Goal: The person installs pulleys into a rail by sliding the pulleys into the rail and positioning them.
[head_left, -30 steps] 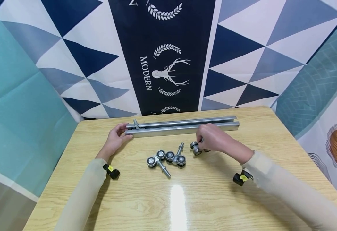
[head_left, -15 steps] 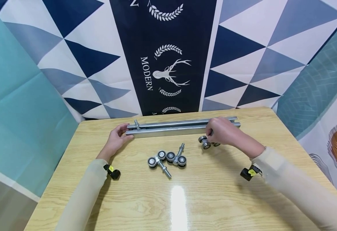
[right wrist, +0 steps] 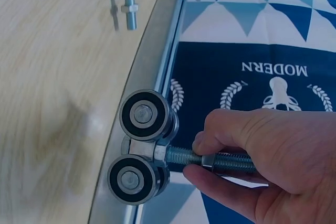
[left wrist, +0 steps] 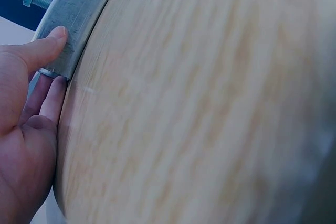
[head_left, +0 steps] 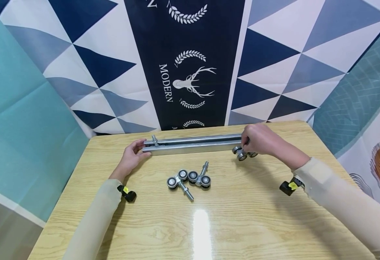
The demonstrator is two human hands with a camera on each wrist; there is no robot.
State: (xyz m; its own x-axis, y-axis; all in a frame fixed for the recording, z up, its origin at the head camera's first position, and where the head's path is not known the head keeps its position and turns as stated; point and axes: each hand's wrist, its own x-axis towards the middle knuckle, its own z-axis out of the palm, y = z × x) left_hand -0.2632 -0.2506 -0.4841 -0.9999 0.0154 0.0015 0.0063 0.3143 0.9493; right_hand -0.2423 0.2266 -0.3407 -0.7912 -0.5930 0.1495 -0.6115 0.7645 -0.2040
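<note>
A long silver metal channel track [head_left: 193, 147] lies across the back of the table, its slot facing up. My left hand [head_left: 129, 159] grips its left end, thumb [left wrist: 56, 38] on the front face and fingers around the end. Beside those fingers a roller trolley's bolt [head_left: 154, 140] sticks up out of the slot. My right hand [head_left: 260, 139] pinches the threaded bolt [right wrist: 182, 156] of another roller trolley [head_left: 240, 154] between thumb and finger. That trolley's wheels [right wrist: 131, 179] point toward the table and overlap the track's right part in the right wrist view.
Two more roller trolleys, one [head_left: 178, 181] with its bolt toward me and one [head_left: 200, 179] with its bolt pointing away, lie side by side mid-table. A patterned cloth [head_left: 196, 65] hangs behind the wooden table [head_left: 144, 224].
My right hand has carried the roller trolley up, away from me and to the right, toward the track's right end. My left hand has stayed on the track's left end.
</note>
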